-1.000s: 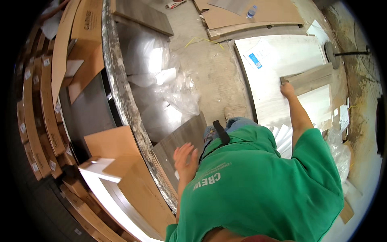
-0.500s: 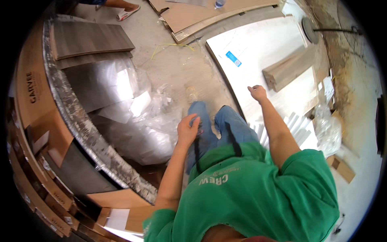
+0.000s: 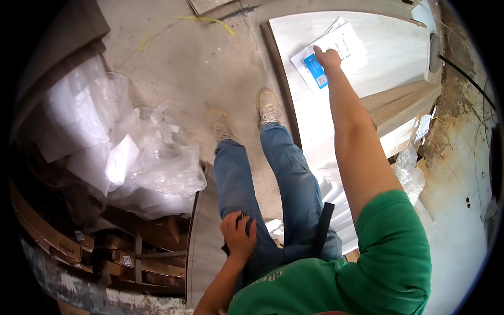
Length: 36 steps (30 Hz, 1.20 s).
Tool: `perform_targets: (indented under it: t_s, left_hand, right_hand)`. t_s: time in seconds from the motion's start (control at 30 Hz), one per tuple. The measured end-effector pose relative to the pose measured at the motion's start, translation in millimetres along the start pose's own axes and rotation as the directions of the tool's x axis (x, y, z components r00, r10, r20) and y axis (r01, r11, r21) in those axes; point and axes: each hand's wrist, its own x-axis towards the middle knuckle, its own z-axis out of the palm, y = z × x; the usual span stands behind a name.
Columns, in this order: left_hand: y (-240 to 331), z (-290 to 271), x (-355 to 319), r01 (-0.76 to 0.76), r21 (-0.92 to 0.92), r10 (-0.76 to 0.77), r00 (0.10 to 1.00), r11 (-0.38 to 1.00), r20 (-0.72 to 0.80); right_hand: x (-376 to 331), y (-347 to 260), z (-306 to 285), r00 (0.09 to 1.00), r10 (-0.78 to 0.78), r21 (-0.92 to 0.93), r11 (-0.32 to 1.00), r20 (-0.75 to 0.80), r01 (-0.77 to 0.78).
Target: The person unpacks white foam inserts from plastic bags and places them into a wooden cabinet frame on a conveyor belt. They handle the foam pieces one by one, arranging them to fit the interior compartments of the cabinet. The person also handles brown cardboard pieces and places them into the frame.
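Leaflet (image 3: 329,58): thin white paper sheet, rectangular, with a blue printed patch near one corner; laid flat on a pale wood-grain panel (image 3: 367,37), long axis tilted from lower left to upper right. Right hand (image 3: 326,56): arm fully stretched forward, fingers pressed down on the leaflet's near edge; whether it is pinched or only touched cannot be told. Left hand (image 3: 239,233): elbow bent, fingers curled loosely and rested on the left thigh of blue jeans (image 3: 236,178), over a dark item, nothing clearly gripped. Plastic wrap (image 3: 131,157): clear, crumpled, glossy, heaped at left on the concrete floor (image 3: 184,68). Shoes (image 3: 269,107): pale, worn, pointed forward. Shirt (image 3: 378,262): green, short-sleeved.
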Motion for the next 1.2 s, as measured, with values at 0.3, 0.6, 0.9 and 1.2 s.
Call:
perform_targets:
  t_s: [0.3, 0.6, 0.9, 1.2]
  left_hand:
    - [6.0, 10.4, 10.8, 0.114, -0.082, -0.108, 0.991, 0.990, 0.076]
    - [8.6, 3.4, 23.6, 0.109, -0.077, -0.101, 0.990, 0.991, 0.098]
    - [0.7, -0.4, 23.9, 0.104, -0.076, -0.095, 0.990, 0.992, 0.107]
    - [-0.3, -5.0, 27.0, 0.109, -0.095, -0.100, 0.990, 0.989, 0.103]
  right_hand:
    - [50.8, 23.3, 56.4, 0.973, 0.232, 0.236, 0.945, 0.012, -0.229]
    - [52.1, 47.2, 69.6, 0.985, 0.167, 0.260, 0.954, -0.043, -0.150]
    - [56.9, 17.1, 61.5, 0.948, 0.318, 0.162, 0.936, -0.006, -0.313]
    - [57.5, 13.3, 61.9, 0.928, 0.372, 0.178, 0.913, 0.007, -0.367]
